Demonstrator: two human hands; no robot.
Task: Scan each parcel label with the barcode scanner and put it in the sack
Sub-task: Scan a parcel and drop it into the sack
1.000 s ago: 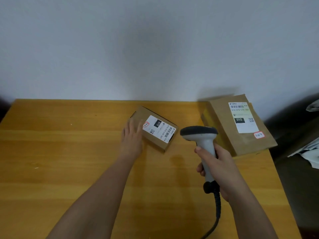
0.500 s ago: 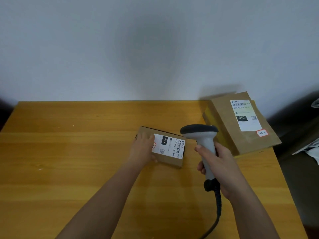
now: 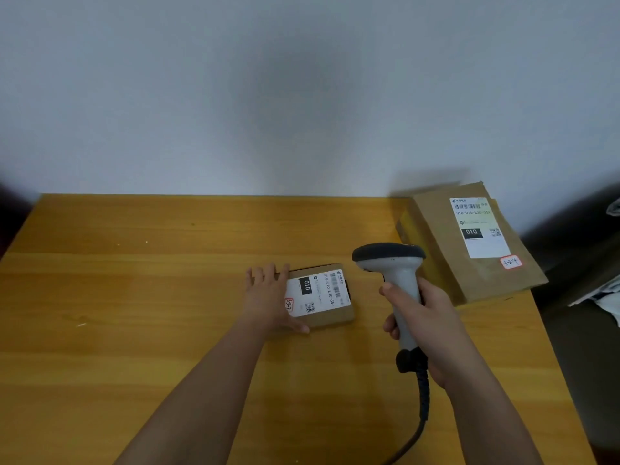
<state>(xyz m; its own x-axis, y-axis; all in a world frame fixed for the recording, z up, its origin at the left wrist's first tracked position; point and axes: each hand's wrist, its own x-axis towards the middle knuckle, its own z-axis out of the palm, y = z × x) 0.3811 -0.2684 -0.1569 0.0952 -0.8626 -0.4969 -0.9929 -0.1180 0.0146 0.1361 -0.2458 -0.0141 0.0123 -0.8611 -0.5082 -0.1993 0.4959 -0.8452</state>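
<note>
A small brown cardboard parcel [image 3: 322, 298] lies flat on the wooden table, white shipping label [image 3: 318, 292] facing up. The grey barcode scanner [image 3: 394, 280] is upright just right of it, dark head uppermost. A larger brown parcel [image 3: 469, 243] with an upward-facing label lies at the table's far right corner.

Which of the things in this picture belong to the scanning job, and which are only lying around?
Part of the job:
- small parcel, left hand resting on it
- barcode scanner, held in right hand
- large parcel at the table's far right corner

Only lying around:
- white crumpled material off the table's right side; I cannot identify it
</note>
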